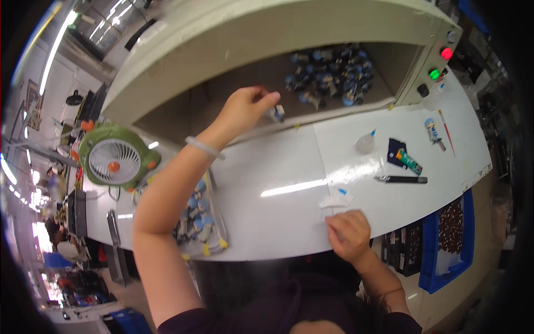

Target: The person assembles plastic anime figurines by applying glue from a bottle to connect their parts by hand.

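At the far left, a green fan (115, 161) stands on the white counter (267, 225) with its front toward the person's working place, probably so that the air comes to this side. Next to it, a clear tray (221, 220) with yellow tape on its corners carries a group of blue figures (199, 214); it lies partly under the left arm, maybe to keep them near to the body. The left hand (245, 111) is stretched forward to the opening of the cream booth (239, 47). Its fingers are nearly closed, and their tips seem to pinch one small figure (277, 114), which hangs below the thumb at the booth's front edge. Such a light grip seems suitable for a small thing. Deeper inside, a pile of similar figures (334, 75) lies close together.

The right hand (350, 232) is at the near edge of the counter, its fingers curled, just beside a white paper (336, 199); whether they hold something, one cannot tell. Further right are a small bottle (365, 143), a green tube (410, 162), a black cutter (405, 180), a lying figure (433, 132) and a red brush (446, 132), spread apart, perhaps so each is easily taken.
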The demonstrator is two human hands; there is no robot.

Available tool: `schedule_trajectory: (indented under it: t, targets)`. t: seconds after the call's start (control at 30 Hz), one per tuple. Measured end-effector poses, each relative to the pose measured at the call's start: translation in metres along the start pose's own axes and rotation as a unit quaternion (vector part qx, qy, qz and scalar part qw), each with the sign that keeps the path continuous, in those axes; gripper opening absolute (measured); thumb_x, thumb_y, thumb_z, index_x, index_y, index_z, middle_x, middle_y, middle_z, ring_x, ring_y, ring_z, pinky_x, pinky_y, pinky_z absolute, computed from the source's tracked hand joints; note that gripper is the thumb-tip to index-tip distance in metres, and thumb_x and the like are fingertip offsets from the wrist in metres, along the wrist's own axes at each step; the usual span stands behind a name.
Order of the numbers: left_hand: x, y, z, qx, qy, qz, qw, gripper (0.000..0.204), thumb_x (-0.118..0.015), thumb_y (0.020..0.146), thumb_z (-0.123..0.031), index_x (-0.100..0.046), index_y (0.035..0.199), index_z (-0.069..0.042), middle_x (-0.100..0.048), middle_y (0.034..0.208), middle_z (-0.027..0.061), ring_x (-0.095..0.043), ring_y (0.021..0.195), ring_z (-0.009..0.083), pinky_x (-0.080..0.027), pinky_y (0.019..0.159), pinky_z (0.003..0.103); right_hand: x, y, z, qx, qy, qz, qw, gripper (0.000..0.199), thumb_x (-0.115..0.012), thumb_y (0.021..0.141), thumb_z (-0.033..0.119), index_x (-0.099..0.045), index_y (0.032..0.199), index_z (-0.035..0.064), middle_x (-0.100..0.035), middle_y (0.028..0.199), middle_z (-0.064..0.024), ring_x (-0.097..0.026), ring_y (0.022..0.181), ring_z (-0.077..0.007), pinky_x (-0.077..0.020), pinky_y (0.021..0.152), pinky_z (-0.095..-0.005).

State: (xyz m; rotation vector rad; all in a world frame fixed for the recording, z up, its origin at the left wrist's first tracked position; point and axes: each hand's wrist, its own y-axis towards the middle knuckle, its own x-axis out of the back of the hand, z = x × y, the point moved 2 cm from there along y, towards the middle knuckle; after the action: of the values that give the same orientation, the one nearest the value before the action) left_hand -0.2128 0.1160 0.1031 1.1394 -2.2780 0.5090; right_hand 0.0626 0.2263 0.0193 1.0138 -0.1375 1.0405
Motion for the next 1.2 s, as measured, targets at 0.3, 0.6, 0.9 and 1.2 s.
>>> schedule_trajectory:
  t: [0.3,0.6,0.9,1.2]
  targets:
    - [-0.031,-0.167,0.008,0.102,-0.167,0.211,0.958,0.026,-0.044,0.089,-0.026,-0.047,0.074,-0.005,-0.041,0.057,-0.0025,-0.035,0.042,0.0037,-0.028,0.039,0.018,-0.046,0.022,0.053,-0.075,0.318,0.085,0.941,0.049,-0.076,0.058,0.014,-0.051,0.098,0.0033,-0.056,0.088,-0.0106,-0.057,0.071,-0.021,-0.0456,0.055,-0.0249]
    - [-0.066,-0.219,0.047,0.091,-0.418,0.115,0.897,0.04,-0.03,0.091,-0.041,-0.043,0.085,-0.004,-0.047,0.062,0.003,-0.038,0.043,0.0053,-0.03,0.039,0.017,-0.042,0.0,0.062,-0.023,0.292,0.105,0.95,0.035,-0.071,0.057,0.004,-0.058,0.09,0.0058,-0.057,0.079,-0.007,-0.057,0.062,-0.0187,-0.0467,0.054,-0.0253]
    - [-0.091,-0.226,0.056,-0.074,-0.491,0.075,0.865,0.053,-0.046,0.083,-0.047,-0.04,0.109,0.0,-0.047,0.094,0.0094,-0.046,0.077,0.0136,-0.039,0.069,0.025,-0.027,-0.01,0.063,0.125,0.166,0.059,0.976,0.029,-0.069,0.06,0.001,-0.062,0.087,0.0085,-0.05,0.093,-0.0083,-0.056,0.073,-0.0197,-0.0484,0.055,-0.0257]
    - [-0.107,-0.228,0.063,-0.018,-0.48,0.175,0.86,0.059,-0.048,0.083,-0.045,-0.033,0.121,-0.002,-0.042,0.101,0.0078,-0.043,0.088,0.0144,-0.036,0.077,0.027,-0.037,-0.009,0.065,0.078,0.249,0.027,0.965,0.041,-0.072,0.059,0.002,-0.054,0.095,0.0042,-0.054,0.084,-0.0091,-0.056,0.065,-0.0201,-0.0481,0.052,-0.0279]
